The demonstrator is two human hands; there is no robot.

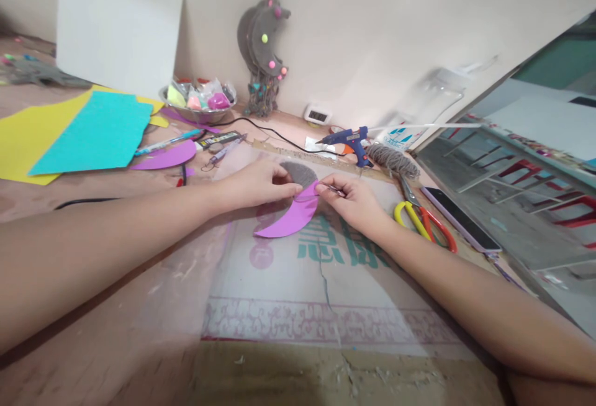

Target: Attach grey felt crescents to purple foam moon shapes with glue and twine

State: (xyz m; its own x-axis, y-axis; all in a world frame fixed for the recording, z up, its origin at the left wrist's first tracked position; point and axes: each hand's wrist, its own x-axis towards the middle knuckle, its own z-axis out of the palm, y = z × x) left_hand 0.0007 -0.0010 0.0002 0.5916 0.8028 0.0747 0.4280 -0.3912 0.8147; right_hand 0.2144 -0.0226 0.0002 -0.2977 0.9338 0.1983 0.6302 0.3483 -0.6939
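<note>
A crescent [291, 218] of purple foam or felt sheet is held up over the work surface, its upper part [300, 174] covered in grey yarn. My left hand [256, 184] is closed on the crescent's left edge, thumb in front at the border between grey and purple. My right hand [351, 200] pinches at the crescent's right edge, with what looks like a strand of grey yarn between thumb and fingers. A thin grey strand [325, 282] lies on the printed plastic sheet [261, 282] below the hands.
Behind my hands lie a blue glue gun [351, 142], a grey yarn bundle [395, 161] and a white digital clock [318, 114]. Scissors [426, 226] and a phone [460, 218] are at right. Coloured sheets [93, 136] and a metal bowl [198, 111] sit left. A decorated grey moon [263, 40] leans at the wall.
</note>
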